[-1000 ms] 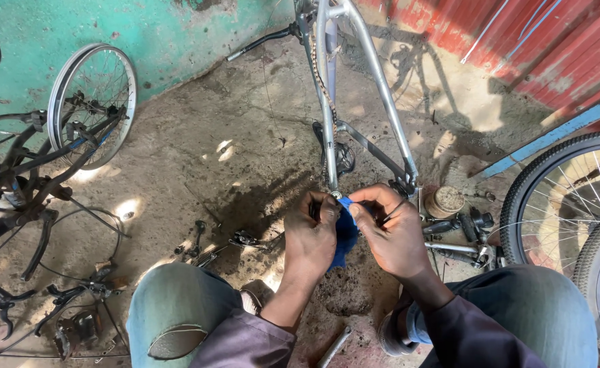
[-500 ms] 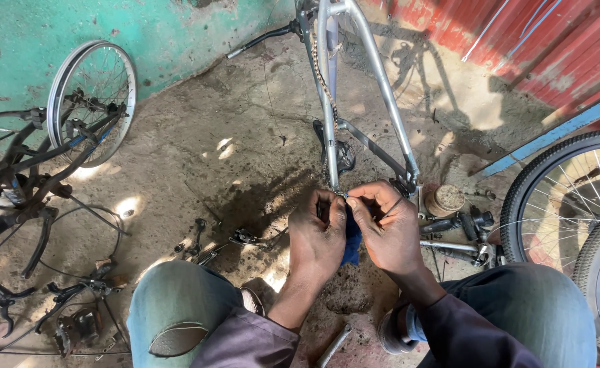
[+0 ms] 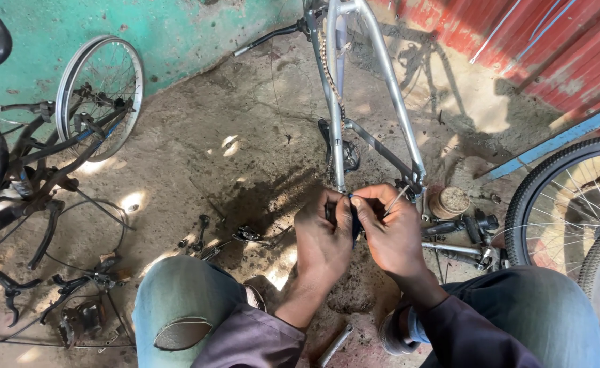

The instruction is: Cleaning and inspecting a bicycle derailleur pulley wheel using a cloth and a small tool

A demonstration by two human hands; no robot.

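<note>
My left hand and my right hand are pressed together over a small blue object, mostly hidden between my fingers. Both hands grip it just below the rear end of a silver bicycle frame that stands on the dirt floor. A thin wire sticks out by my right fingers. My knees in jeans frame the bottom of the view.
A bicycle with a bare rim lies at the left by the green wall. Tyred wheels stand at the right. Loose small parts and a round tin lie on the oily ground. A metal tool lies between my legs.
My hands have closed tighter together over the blue object, which showed more a second ago. They stay in the same spot by the frame.
</note>
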